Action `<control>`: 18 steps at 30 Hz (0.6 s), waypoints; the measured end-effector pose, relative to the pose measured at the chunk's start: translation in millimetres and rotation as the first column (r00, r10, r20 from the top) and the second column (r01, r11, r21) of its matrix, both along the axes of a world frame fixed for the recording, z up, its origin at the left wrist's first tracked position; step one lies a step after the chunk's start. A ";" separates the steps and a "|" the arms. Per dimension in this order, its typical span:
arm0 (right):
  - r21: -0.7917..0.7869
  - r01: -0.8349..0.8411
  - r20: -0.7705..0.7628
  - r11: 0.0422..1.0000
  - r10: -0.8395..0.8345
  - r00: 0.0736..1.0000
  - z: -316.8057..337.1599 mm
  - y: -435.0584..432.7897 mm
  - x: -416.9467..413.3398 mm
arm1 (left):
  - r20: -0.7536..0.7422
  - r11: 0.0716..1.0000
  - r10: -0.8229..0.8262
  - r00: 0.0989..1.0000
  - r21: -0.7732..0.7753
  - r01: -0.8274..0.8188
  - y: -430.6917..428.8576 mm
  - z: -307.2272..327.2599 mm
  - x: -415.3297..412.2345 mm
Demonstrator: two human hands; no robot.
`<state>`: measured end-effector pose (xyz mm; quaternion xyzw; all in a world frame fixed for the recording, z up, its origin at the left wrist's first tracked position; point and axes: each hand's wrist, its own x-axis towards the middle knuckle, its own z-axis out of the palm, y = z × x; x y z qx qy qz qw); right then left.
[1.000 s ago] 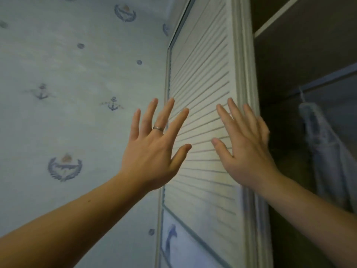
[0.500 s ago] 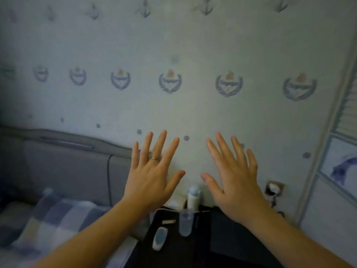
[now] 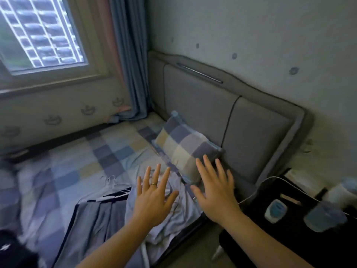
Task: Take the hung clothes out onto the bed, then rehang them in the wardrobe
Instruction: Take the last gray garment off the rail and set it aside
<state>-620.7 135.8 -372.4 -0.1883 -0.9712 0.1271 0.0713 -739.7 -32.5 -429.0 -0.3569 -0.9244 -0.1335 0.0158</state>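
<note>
**Both hands spread above the clothes on the bed**

The left hand (image 3: 154,200) and the right hand (image 3: 214,196) hover at lower centre of the frame, backs to the camera. Their fingers are straight and fanned apart, and neither hand holds anything.

The clothes are on the checked bed (image 3: 77,161). A dark striped garment (image 3: 96,215) stretches from just left of centre down toward the lower left corner. A crumpled pale blue garment (image 3: 181,215) lies beneath and between the two hands. The white hangers (image 3: 114,183) show at the top end of the dark garment, just left of the left hand's fingers (image 3: 147,175).

The dark garment's long axis therefore runs diagonally, hanger end up and hem toward the lower left. The left hand is the nearer one to those hooks. The right hand sits above the bed's edge, close to the checked pillow (image 3: 183,147) and the black nightstand (image 3: 289,238).

The wardrobe is out of view. The step in hand is probably picking a garment up by its hanger for rehanging, which would call for a reach leftward and down.
</note>
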 end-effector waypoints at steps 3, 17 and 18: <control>-0.057 -0.061 0.099 0.997 0.066 0.993 -32.2 2.1 -48.1 | 0.083 0.989 0.135 0.987 -0.079 -0.129 -21.9 -30.4 -22.6; -0.154 -0.148 0.394 0.977 0.199 0.897 -134.3 -9.1 -220.3 | 0.328 0.918 0.393 0.859 -0.190 -0.348 -65.7 -107.1 -159.8; -0.154 -0.135 0.414 0.979 0.189 0.891 -141.7 -11.0 -231.6 | 0.349 0.918 0.392 0.851 -0.197 -0.343 -68.4 -115.9 -172.0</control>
